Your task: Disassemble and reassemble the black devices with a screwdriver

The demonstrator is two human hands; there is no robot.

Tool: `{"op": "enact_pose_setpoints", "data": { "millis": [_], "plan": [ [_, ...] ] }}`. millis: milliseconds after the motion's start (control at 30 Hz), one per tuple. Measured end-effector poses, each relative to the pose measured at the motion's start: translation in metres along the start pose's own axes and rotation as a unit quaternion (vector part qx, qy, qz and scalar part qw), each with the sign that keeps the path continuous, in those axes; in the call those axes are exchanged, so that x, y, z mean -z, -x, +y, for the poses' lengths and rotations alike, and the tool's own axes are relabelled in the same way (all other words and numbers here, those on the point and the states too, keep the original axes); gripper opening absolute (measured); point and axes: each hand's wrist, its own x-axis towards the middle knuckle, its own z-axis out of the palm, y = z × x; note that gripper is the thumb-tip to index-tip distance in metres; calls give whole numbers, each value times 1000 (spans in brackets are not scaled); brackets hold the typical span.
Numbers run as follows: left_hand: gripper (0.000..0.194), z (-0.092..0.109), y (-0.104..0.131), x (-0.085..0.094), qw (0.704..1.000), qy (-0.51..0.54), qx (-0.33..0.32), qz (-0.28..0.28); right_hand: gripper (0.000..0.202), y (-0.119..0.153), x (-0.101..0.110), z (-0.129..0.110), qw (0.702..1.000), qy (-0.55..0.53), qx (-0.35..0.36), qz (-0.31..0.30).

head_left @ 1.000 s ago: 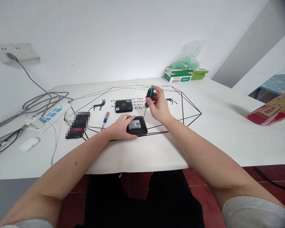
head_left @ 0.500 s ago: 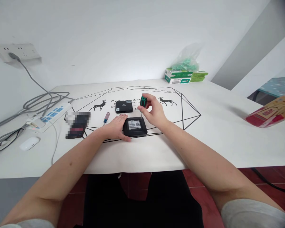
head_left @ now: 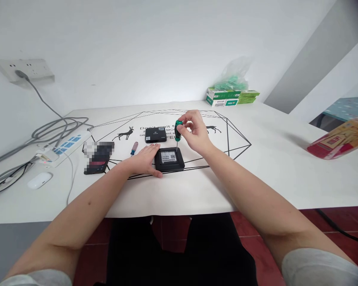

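Observation:
A black square electronic box (head_left: 169, 159) lies on the desk mat with a white printed label facing up. My left hand (head_left: 147, 159) grips its left side, thumb at the near corner and fingers at the far corner. In my right hand (head_left: 195, 133) is a screwdriver (head_left: 178, 131) with a green and black handle, pinched between thumb and fingers. It stands nearly upright, its tip at the box's far right corner; the tip's exact contact cannot be made out. Behind lies a second black box (head_left: 155, 134), with a small logo on top.
Left of my left hand lies a second screwdriver (head_left: 134, 148) with a clear reddish and blue handle. Further left are a blurred dark phone-like item (head_left: 100, 159), a white earbud case (head_left: 39, 180) and a power strip (head_left: 68, 147) with cables. Green boxes (head_left: 223, 94) stand at the back; a plastic package (head_left: 334, 141) is right.
My right hand has shifted its grip on the screwdriver, with the fingers now more to the right of its handle. The handle sits slightly lower and further left. My left hand stays on the box.

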Motion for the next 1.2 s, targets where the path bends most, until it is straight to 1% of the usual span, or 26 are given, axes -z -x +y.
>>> {"op": "enact_pose_setpoints", "data": {
  "millis": [100, 167, 300, 400, 533, 633, 733, 900, 967, 1100, 1200],
  "plan": [
    [158, 0, 0, -1, 1000, -3, 8, 3, 21, -7, -7, -1, 999, -30, -16, -18],
    [159, 3, 1, -1, 1000, -7, 14, 2, 25, -10, -13, 0, 999, -31, -34, -16],
    [159, 9, 2, 1, 1000, -19, 21, -10, 38, -9, -25, 3, 998, 16, -43, 43],
    [159, 12, 3, 3, 1000, -19, 23, -9, 38, -5, -31, 3, 997, 53, -6, 60],
    [156, 13, 6, 5, 999, -17, 28, -10, 41, -2, -33, 0, 992, 87, 78, 44],
    [155, 11, 7, 6, 1000, -17, 15, -6, 42, -2, -34, 0, 988, 97, 111, 39],
    [156, 8, 6, 5, 1000, -16, 13, -6, 41, -1, -35, 4, 987, 97, 115, 54],
    [154, 8, 6, 7, 1000, -17, 8, -14, 40, 6, -41, 9, 980, 100, 114, 130],
    [154, 9, 7, 7, 1000, -14, 2, -16, 37, 8, -41, 9, 978, 102, 110, 147],
    [153, 7, 6, 5, 1000, -18, 2, -21, 27, 9, -38, 8, 980, 83, 104, 146],
    [151, 5, 5, 3, 1000, -14, -14, -10, 15, 9, -36, 9, 990, 19, 60, 124]
  ]
}}
